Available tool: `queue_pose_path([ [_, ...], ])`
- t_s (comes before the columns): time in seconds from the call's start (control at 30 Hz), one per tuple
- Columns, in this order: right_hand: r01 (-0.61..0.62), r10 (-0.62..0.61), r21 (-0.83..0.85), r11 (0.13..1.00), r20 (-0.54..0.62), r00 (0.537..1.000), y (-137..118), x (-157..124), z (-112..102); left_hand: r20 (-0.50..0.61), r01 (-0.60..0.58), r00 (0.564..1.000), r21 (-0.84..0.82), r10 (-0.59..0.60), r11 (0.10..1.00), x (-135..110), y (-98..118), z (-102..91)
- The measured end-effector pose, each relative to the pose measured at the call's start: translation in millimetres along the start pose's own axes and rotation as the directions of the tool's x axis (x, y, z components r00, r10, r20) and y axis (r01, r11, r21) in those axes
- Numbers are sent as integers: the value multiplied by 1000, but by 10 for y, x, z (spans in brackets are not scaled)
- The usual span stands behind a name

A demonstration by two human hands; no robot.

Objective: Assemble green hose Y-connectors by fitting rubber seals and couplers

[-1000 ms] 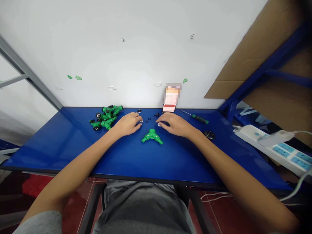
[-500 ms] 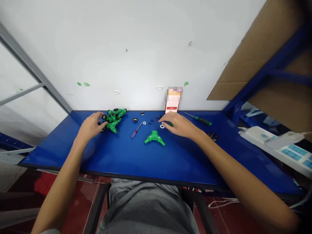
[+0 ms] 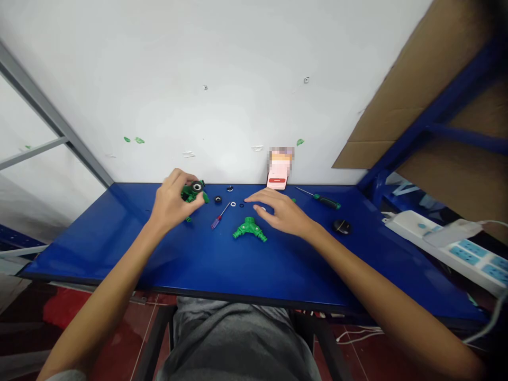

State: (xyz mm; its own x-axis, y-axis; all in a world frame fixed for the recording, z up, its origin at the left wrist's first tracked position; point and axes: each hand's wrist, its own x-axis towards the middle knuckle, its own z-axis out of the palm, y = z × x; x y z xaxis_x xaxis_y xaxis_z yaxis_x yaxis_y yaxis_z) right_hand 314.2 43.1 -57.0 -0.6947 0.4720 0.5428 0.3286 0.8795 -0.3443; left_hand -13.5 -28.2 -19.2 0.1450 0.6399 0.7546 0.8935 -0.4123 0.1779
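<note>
My left hand (image 3: 172, 201) is closed around a green hose fitting with a black round end (image 3: 197, 186), pale in its middle. Other green fittings (image 3: 188, 219) lie behind and below the fingers, mostly hidden. My right hand (image 3: 280, 211) hovers over small rings, palm down, thumb and fingers apart, with nothing visible in it. A white ring (image 3: 263, 209) peeks out by its thumb. In front of it lies a green Y-shaped hose splitter (image 3: 250, 229). Left of that are a small screwdriver (image 3: 220, 215), a white washer (image 3: 233, 204), a black ring (image 3: 242, 205) and a black cap (image 3: 218, 199).
A phone (image 3: 277, 172) leans on the white wall at the back. To the right lie a green-and-black screwdriver (image 3: 327, 202), a black mouse-like object (image 3: 342, 227) and a white power strip (image 3: 444, 243). The blue table (image 3: 222, 264) ends in a dark front edge.
My left hand has moved right and up from the pile, with a black-ended green fitting in its grip. My right hand has shifted slightly left and down, fingers stretched over the rings.
</note>
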Motion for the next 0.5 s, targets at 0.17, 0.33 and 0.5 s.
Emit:
queue_pose_path([
  [0.17, 5, 1, 83, 997, -81, 997, -337, 2, 63, -16, -130, 992, -150, 129, 980, 98, 449, 303],
  [0.33, 7, 0, 59, 998, -120, 993, -487, -7, 117, -112, -242, 967, -136, 227, 961, 19, 474, 477],
  [0.5, 6, -8, -10, 1000, -130, 991, -513, -15, 222, -139, -344, 931, -23, 338, 939, -66, 477, 529],
])
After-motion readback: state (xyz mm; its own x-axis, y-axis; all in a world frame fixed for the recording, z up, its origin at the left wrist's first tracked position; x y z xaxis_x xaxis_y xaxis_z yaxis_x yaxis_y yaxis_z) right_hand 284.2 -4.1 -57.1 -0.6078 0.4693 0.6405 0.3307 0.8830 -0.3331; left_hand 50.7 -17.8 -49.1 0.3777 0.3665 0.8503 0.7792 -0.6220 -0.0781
